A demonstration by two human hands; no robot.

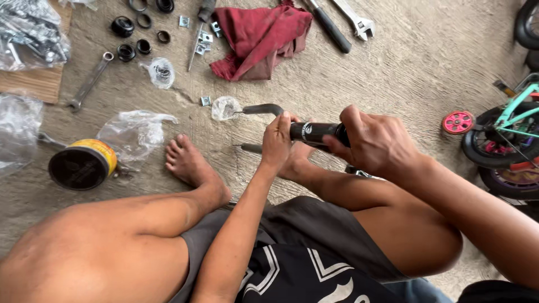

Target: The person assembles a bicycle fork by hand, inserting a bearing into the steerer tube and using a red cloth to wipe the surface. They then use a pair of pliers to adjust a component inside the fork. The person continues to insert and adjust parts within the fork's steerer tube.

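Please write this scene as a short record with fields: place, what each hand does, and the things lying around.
Place: bare concrete floor, person sitting with legs folded
Left hand: grips the end of the black handlebar grip
Right hand: wraps around the same grip's other end
Near the hands: grey metal bar
Floor, upper part: red cloth, spanner, black rings
Floor, left: yellow tin, clear plastic bags
Right edge: small teal bicycle

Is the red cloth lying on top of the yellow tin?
No, the red cloth lies on the concrete floor, far from the yellow tin.
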